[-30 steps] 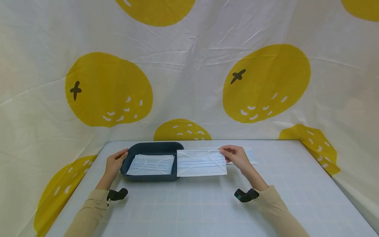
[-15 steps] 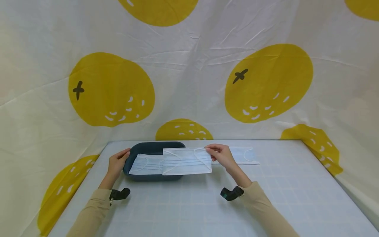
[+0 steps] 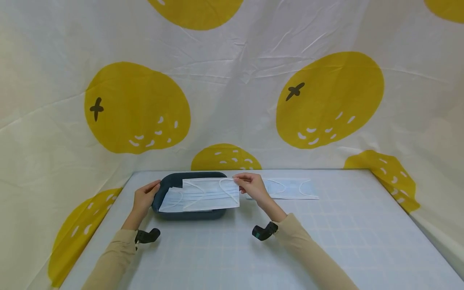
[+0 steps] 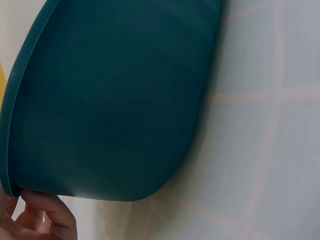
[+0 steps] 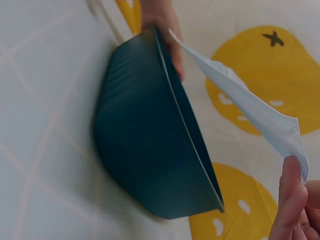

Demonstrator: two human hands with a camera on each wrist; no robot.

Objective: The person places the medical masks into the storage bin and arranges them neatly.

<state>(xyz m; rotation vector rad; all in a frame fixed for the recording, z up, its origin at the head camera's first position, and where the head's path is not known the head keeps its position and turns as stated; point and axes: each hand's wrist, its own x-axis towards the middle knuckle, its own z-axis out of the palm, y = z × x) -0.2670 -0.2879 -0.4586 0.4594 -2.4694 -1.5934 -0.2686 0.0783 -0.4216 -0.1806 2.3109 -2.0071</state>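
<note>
My right hand (image 3: 251, 187) pinches a light-blue face mask (image 3: 214, 194) by its upper right corner. The mask hangs over the dark teal basin (image 3: 206, 216), overlapping its right part in the head view; in the right wrist view the mask (image 5: 245, 100) is above the rim of the basin (image 5: 145, 130). Another face mask (image 3: 172, 200) lies inside the basin, partly hidden behind the held one. At the basin's left end, my left hand (image 3: 143, 197) grips the rim between thumb and fingers, and the left wrist view shows its curled fingers (image 4: 50, 210) under the edge.
Right of the basin, behind my right hand, more light-blue mask material with white ear loops (image 3: 295, 189) lies flat on the table. The pale gridded table (image 3: 224, 253) ends at a hanging white cloth (image 3: 232, 108) printed with yellow fruit.
My right hand has carried the face mask leftward, from beside the basin to above it, uncovering more of the mask material on the table. My left hand keeps its grip on the rim.
</note>
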